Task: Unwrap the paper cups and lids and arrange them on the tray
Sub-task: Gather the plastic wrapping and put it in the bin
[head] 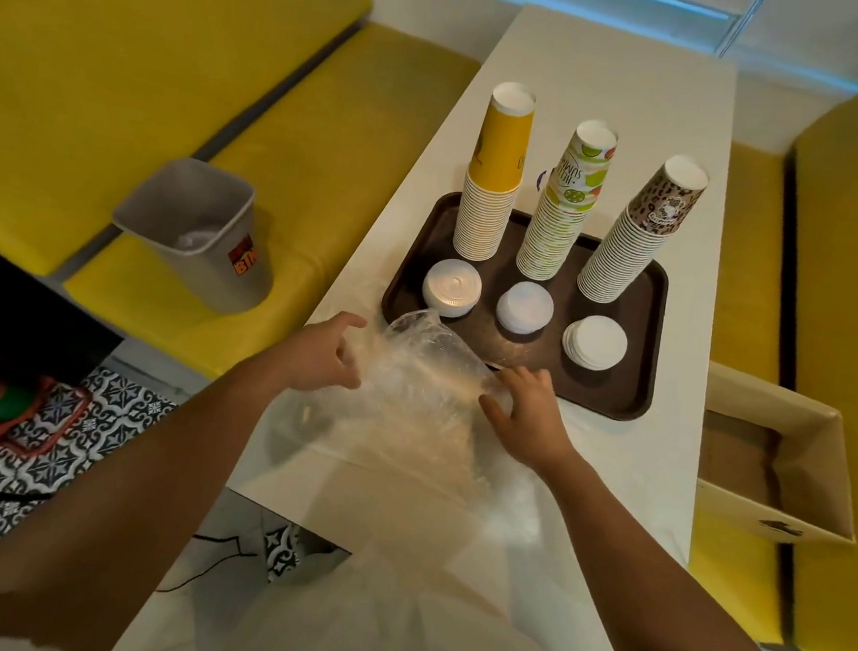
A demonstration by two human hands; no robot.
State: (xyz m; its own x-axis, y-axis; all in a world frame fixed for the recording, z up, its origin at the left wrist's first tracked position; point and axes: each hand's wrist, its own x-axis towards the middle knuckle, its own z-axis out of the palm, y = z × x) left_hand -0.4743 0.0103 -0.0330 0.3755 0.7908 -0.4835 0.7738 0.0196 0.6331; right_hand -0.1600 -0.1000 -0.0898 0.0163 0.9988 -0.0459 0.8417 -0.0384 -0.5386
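Two forearms reach over the table to a crumpled clear wrapper. The left hand and right hand both have fingers curled into it. Three cup stacks and three lid stacks already stand on the tray, so probably only the wrapper is left to clear.

Bin contents unclear, poss. plastic.

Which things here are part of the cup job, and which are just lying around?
Job: brown tray; yellow cup stack; lime-print cup stack; leopard-print cup stack; domed lid stack; middle lid stack; flat lid stack; clear plastic wrap, gripped by left hand and right hand.
Lying about: grey bin; cardboard box; yellow benches.
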